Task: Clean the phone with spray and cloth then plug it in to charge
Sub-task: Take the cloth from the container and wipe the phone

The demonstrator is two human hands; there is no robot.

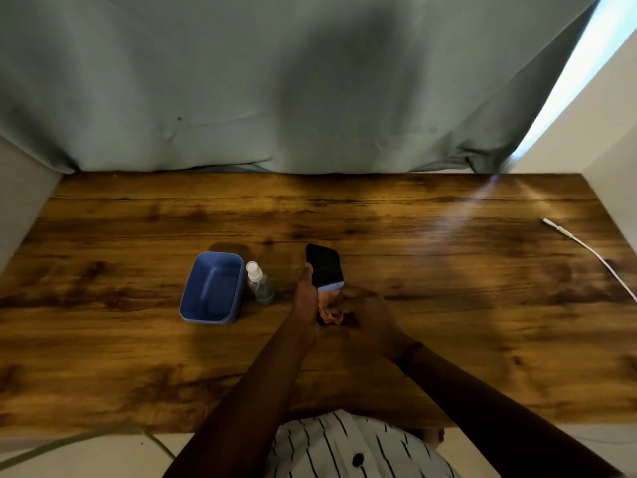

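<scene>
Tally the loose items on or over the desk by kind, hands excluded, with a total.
Phone, held in the left hand: 1
Cloth, under the right hand: 1
Spray bottle: 1
Blue container: 1
White charging cable: 1
Total: 5

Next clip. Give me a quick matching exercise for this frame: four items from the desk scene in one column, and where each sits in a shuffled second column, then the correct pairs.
Things:
1. black rectangular phone
2. clear plastic spray bottle with white cap
3. blue rectangular plastic tub
4. white charging cable

Places:
A. lying at the desk's far right edge
B. standing just right of the tub
C. held up in the left hand
D. leftmost item on the wooden desk

Pairs: 1-C, 2-B, 3-D, 4-A
</scene>
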